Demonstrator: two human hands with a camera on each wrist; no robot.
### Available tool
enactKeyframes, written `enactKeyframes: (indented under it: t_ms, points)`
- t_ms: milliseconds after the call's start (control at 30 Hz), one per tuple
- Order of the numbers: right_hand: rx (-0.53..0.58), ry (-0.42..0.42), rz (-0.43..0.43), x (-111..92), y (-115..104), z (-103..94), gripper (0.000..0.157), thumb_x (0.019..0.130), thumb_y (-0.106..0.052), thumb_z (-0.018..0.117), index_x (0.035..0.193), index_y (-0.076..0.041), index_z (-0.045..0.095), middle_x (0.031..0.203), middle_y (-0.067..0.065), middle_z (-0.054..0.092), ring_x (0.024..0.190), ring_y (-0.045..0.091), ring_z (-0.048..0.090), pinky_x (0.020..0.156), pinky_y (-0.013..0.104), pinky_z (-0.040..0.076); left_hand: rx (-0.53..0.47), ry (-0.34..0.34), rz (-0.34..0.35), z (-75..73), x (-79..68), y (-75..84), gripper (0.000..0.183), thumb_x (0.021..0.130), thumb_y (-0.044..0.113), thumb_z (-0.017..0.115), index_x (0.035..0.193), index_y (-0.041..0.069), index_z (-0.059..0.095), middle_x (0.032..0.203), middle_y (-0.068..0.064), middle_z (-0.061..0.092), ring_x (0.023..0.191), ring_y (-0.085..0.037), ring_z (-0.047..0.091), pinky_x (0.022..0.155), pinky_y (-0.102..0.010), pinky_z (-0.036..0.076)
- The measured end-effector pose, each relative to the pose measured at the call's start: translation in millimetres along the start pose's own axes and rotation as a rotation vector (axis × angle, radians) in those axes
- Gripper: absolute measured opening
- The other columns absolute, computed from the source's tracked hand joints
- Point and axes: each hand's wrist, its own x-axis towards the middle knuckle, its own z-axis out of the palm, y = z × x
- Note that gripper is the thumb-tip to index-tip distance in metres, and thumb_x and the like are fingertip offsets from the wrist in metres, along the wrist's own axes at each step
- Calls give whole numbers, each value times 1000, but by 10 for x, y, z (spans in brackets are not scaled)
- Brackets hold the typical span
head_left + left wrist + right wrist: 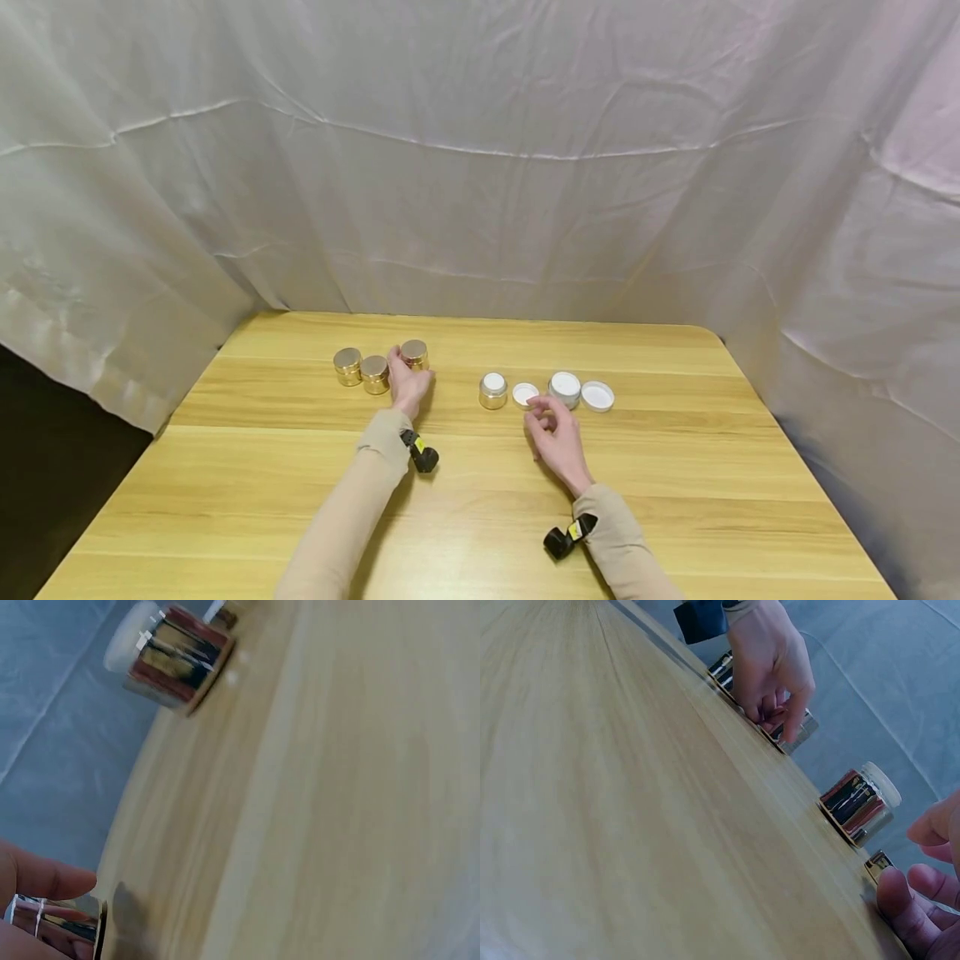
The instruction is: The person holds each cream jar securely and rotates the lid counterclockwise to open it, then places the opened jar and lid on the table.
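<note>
At the left of the table, my left hand point(409, 388) grips a lidded gold jar point(415, 352) between thumb and fingers. The left wrist view shows that jar point(69, 927) partly hidden by the fingers. Two more lidded gold jars, one nearer point(375, 375) and one farther left point(348, 367), stand beside this hand. My right hand point(558, 437), its fingers loosely bent, hovers by a small upturned lid point(525, 392) and holds nothing. Left of that lid stands a gold jar point(492, 393) with a white top and no gold lid; right of it, a larger white-topped jar point(564, 390).
Another upturned lid point(597, 396), white inside, lies right of the larger jar. Everything stands on a wooden table point(465, 517). Behind it and at its sides hangs a pale grey curtain point(480, 225).
</note>
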Motion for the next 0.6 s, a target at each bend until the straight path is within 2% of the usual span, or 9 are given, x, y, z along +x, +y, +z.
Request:
enactKeyframes:
  t_ms: [200,367,600]
  points:
    - [-1,-9,-3,0,3,-4,26,95,3,61,119,11,59,101,26,60,46,8,51,38,22,48,74,32,28,26,53,-12,89,75,-14,61,154,2,24,153,-26,41,142,-41,40,123,-50,34]
    - [0,-6,-9,3,11,0,26,95,3,61,119,11,59,101,26,59,46,7,51,38,21,48,103,60,55,35,82,-21,84,77,-12,58,153,-2,25,145,-29,50,140,-43,43,123,-49,35]
    - [11,-7,5,4,20,-2,26,94,3,62,119,11,59,102,27,60,47,7,51,38,22,49,115,89,98,39,82,-42,77,81,-8,62,149,-8,26,136,-36,53,133,-48,48,121,-52,37]
